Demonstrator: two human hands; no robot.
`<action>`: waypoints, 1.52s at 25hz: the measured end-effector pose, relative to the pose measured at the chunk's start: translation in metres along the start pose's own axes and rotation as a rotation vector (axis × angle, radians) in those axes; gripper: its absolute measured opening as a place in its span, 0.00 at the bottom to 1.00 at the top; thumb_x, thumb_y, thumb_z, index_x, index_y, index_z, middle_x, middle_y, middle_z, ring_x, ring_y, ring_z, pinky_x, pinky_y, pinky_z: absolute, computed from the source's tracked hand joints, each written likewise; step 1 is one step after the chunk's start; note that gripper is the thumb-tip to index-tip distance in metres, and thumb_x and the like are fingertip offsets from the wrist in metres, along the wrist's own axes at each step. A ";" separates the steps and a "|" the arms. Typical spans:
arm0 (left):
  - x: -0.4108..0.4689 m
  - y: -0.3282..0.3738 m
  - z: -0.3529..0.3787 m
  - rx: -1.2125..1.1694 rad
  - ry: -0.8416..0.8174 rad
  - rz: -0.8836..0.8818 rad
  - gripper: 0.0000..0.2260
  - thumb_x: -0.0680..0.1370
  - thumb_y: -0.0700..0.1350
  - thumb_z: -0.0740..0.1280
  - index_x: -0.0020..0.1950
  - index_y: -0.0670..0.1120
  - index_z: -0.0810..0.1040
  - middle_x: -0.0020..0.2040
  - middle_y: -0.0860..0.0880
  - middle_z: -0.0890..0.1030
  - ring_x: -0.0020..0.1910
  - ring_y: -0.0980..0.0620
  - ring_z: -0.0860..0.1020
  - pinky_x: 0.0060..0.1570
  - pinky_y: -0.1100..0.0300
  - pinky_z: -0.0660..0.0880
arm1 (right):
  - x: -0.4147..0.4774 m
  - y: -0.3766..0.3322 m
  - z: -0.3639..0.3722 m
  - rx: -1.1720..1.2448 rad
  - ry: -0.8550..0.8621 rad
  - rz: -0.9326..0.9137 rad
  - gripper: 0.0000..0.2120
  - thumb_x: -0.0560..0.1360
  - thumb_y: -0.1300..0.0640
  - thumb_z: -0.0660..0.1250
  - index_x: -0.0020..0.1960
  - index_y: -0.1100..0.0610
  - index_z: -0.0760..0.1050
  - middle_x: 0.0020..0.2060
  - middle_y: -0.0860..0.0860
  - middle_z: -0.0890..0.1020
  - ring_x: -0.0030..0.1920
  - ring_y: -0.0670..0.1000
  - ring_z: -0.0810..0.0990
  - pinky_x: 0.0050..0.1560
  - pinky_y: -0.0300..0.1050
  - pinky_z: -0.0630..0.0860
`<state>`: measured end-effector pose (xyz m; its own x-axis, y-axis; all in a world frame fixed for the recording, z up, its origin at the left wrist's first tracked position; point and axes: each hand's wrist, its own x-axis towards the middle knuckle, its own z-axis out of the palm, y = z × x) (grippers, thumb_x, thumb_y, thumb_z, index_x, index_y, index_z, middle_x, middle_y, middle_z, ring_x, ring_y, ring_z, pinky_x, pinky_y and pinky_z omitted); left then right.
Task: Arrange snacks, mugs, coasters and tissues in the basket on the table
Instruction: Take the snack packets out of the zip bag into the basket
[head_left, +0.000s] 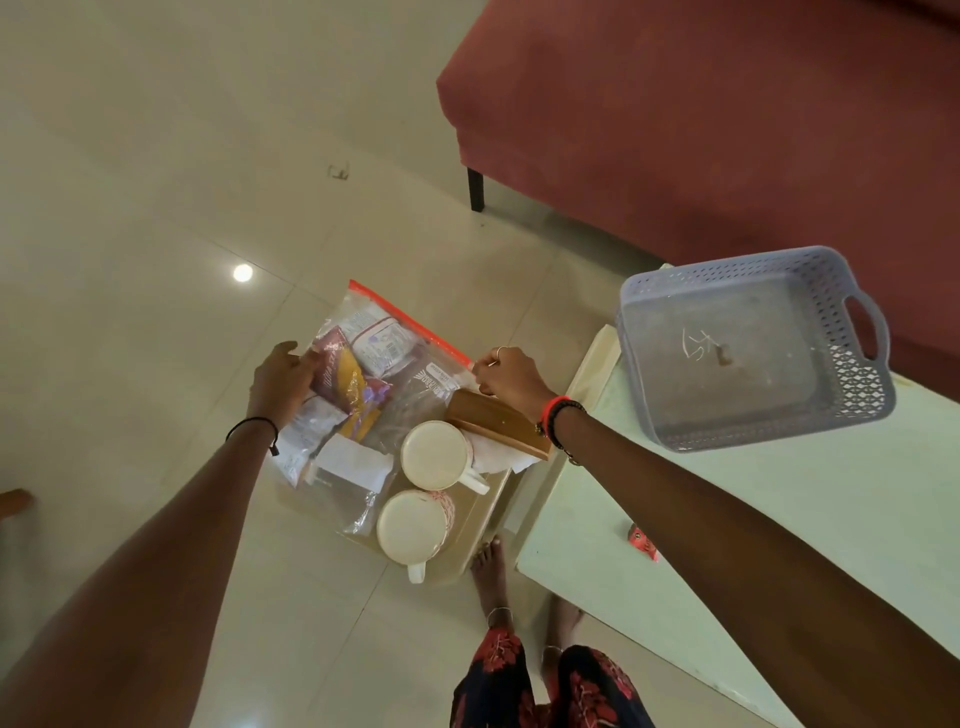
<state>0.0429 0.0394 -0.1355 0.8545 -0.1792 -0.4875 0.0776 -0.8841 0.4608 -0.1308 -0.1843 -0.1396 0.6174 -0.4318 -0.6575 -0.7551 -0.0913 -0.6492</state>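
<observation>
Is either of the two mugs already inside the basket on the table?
No: both mugs sit upside down on the tray on the floor, while the basket on the table holds no mugs.

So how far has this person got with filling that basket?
Barely started. The lilac basket on the table holds none of the items yet. In hand: the left hand and right hand grip the clear zip bag of snacks on the floor tray. Left to move: the snacks, two upturned mugs, the wooden box and the tissues.
</observation>
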 end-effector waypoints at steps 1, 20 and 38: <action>0.004 -0.003 0.000 0.002 0.020 0.009 0.19 0.78 0.54 0.63 0.62 0.41 0.76 0.57 0.39 0.81 0.60 0.38 0.76 0.61 0.47 0.72 | 0.003 0.002 0.002 0.007 0.001 -0.001 0.09 0.75 0.56 0.64 0.47 0.61 0.78 0.43 0.58 0.84 0.48 0.58 0.83 0.56 0.55 0.79; -0.016 -0.003 -0.067 -0.079 0.227 0.067 0.12 0.77 0.45 0.66 0.53 0.39 0.82 0.49 0.37 0.83 0.53 0.37 0.79 0.57 0.50 0.74 | -0.027 -0.063 -0.009 0.238 0.029 -0.079 0.10 0.73 0.70 0.68 0.54 0.69 0.77 0.41 0.57 0.79 0.34 0.46 0.78 0.36 0.29 0.78; -0.106 0.117 -0.132 -0.272 0.423 0.289 0.12 0.77 0.43 0.65 0.54 0.38 0.82 0.54 0.37 0.83 0.55 0.40 0.79 0.52 0.61 0.69 | -0.158 -0.130 -0.110 0.631 0.360 -0.254 0.08 0.72 0.69 0.69 0.39 0.58 0.74 0.42 0.61 0.82 0.38 0.53 0.82 0.47 0.46 0.82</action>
<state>0.0290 0.0116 0.0682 0.9872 -0.1594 -0.0008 -0.1080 -0.6725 0.7322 -0.1546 -0.2028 0.0903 0.5635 -0.7414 -0.3645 -0.2644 0.2561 -0.9298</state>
